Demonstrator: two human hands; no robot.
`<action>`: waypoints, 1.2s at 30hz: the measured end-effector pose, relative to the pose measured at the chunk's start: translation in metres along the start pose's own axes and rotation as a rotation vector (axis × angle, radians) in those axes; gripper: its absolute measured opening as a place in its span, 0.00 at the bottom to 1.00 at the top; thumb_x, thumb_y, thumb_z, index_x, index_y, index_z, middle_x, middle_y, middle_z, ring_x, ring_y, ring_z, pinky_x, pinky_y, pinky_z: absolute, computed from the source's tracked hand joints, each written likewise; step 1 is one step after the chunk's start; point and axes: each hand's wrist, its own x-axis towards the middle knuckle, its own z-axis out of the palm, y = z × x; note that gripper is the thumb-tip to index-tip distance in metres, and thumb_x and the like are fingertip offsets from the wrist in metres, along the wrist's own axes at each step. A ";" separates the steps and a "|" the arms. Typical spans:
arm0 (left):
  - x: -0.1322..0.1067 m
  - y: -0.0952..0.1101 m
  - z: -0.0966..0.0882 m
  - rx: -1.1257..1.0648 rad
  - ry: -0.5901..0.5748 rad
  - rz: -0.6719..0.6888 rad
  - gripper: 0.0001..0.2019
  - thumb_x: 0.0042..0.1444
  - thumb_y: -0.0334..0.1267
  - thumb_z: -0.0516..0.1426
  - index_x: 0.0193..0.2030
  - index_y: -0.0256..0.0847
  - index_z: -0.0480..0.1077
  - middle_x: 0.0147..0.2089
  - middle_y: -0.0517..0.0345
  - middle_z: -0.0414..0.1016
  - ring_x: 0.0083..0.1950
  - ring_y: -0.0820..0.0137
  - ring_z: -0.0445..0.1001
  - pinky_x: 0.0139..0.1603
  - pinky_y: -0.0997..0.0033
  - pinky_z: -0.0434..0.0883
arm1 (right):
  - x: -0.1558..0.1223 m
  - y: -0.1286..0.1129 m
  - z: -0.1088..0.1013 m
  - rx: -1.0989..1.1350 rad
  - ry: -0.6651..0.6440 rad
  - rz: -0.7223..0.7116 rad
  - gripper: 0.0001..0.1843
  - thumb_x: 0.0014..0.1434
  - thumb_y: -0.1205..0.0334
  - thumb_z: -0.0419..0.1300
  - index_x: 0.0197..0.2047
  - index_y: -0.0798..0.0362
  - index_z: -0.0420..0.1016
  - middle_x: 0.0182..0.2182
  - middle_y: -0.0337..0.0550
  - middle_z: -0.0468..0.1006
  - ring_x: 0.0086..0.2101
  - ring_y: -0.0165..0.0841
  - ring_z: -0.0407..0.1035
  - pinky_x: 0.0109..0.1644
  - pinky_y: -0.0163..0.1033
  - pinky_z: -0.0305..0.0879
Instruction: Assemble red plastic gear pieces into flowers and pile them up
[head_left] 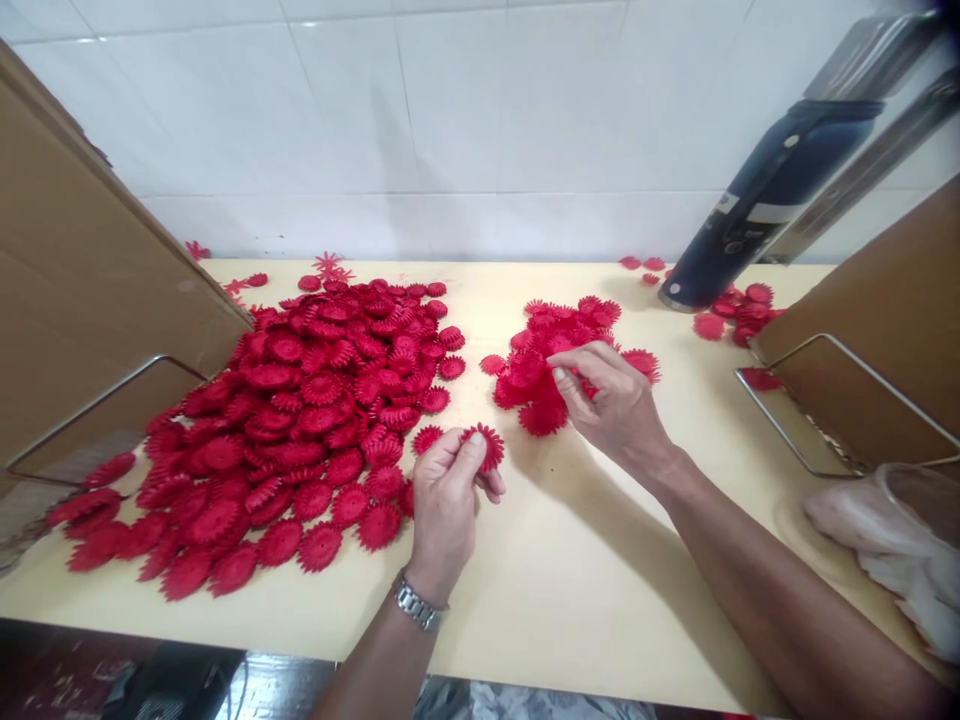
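A large heap of red toothed plastic discs point(300, 420) covers the left half of the cream table point(570, 560). A smaller pile of the same red discs point(551, 350) lies at the centre right. My left hand point(446, 500), with a metal watch at the wrist, is closed, pinching one red disc point(489, 445) just above the table between the two piles. My right hand point(607, 400) rests on the near edge of the smaller pile, its fingers curled and pinched on a red piece there.
Brown cardboard boxes point(82, 290) with metal wire frames point(840, 400) flank the table left and right. A dark blue cylinder point(757, 210) leans against the white tiled wall at back right, with a few loose discs point(739, 305) beside it. A clear plastic bag point(892, 540) lies at the right edge.
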 end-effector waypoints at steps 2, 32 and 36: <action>0.000 -0.001 0.000 0.012 -0.005 0.010 0.12 0.54 0.40 0.54 0.22 0.38 0.62 0.17 0.66 0.63 0.18 0.78 0.64 0.19 0.78 0.60 | -0.001 -0.006 0.001 0.056 -0.017 -0.013 0.09 0.58 0.69 0.52 0.36 0.56 0.73 0.30 0.47 0.74 0.30 0.32 0.67 0.32 0.36 0.65; -0.002 -0.008 0.000 -0.048 -0.015 0.169 0.12 0.56 0.41 0.53 0.25 0.37 0.68 0.23 0.62 0.68 0.23 0.77 0.66 0.24 0.77 0.65 | -0.015 -0.045 0.014 0.721 -0.277 0.404 0.08 0.53 0.66 0.54 0.24 0.53 0.60 0.21 0.36 0.64 0.23 0.26 0.59 0.26 0.33 0.56; -0.002 -0.007 0.001 -0.008 -0.014 0.171 0.12 0.56 0.40 0.53 0.25 0.37 0.68 0.24 0.61 0.70 0.24 0.76 0.68 0.24 0.77 0.66 | -0.016 -0.043 0.014 0.754 -0.250 0.413 0.07 0.54 0.64 0.55 0.25 0.53 0.62 0.21 0.36 0.63 0.24 0.27 0.59 0.28 0.34 0.58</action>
